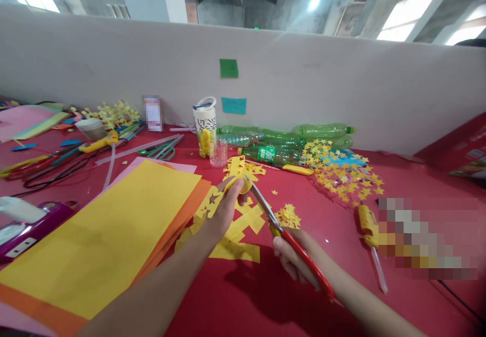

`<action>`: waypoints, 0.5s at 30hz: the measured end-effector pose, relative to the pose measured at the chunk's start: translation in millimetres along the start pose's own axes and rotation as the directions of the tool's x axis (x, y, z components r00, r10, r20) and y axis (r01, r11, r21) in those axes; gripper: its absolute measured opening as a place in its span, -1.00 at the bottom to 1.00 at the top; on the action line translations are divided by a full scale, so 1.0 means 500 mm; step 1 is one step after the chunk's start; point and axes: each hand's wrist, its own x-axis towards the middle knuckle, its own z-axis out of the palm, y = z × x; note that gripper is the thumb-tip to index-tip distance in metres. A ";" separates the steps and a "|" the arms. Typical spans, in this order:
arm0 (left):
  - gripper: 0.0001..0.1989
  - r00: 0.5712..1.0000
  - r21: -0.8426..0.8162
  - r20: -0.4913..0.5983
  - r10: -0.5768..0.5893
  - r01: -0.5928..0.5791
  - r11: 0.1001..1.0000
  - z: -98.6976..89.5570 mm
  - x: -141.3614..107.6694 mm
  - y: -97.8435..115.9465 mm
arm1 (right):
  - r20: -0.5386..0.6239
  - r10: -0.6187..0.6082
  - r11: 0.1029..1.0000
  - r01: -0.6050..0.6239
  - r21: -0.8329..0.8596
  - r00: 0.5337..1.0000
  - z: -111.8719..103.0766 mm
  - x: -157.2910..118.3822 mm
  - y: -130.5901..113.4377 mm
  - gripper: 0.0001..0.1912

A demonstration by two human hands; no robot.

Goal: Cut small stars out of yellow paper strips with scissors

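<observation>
Between the thumb and fingers of my left hand (224, 210) is a small curled piece of yellow paper (246, 185). My right hand (294, 258) is closed around red-handled scissors (265, 203), whose blades point up and left, their tips at the paper. Whether the blades are touching it I cannot tell. Below my left hand lie yellow paper scraps (239, 251), some with star-shaped holes. A small heap of yellow paper stars (288, 216) is just beyond my right hand, and a single star (274, 192) lies apart from it.
Yellow sheets (125, 230) over orange ones cover the left side. Behind stand a clear plastic cup (218, 154) and a patterned tumbler (205, 119), beside green bottles (273, 154). A star cluster (341, 172) and a yellow glue gun (367, 225) are at right; a purple power strip (34, 230) at left.
</observation>
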 end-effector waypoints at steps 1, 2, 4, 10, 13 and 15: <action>-0.68 1.000 0.012 0.000 0.004 -0.004 1.000 0.000 0.000 -0.001 | 0.001 0.000 1.000 0.000 0.001 1.000 0.000 0.000 0.000 -0.54; -0.70 1.000 0.020 0.003 0.005 -0.005 1.000 0.001 0.000 -0.002 | 0.002 -0.004 1.000 0.004 0.000 1.000 0.000 0.000 0.000 -0.54; -0.73 1.000 0.026 0.001 0.004 -0.004 1.000 0.001 0.000 -0.001 | 0.000 -0.016 1.000 0.016 -0.006 1.000 0.000 0.001 0.002 -0.53; -0.78 0.999 0.016 -0.051 -0.016 0.017 1.000 0.001 -0.005 0.004 | -0.031 0.001 0.999 0.000 0.042 1.000 0.011 0.003 0.016 -0.51; -0.80 0.996 0.009 -0.090 -0.027 0.028 1.000 0.001 -0.008 0.006 | -0.026 0.022 0.998 -0.020 0.066 0.999 0.016 0.002 0.014 -0.52; -0.79 0.997 0.039 -0.073 -0.014 0.017 0.999 0.001 -0.010 0.007 | -0.026 0.032 0.998 -0.030 0.061 0.999 0.017 0.000 0.008 -0.53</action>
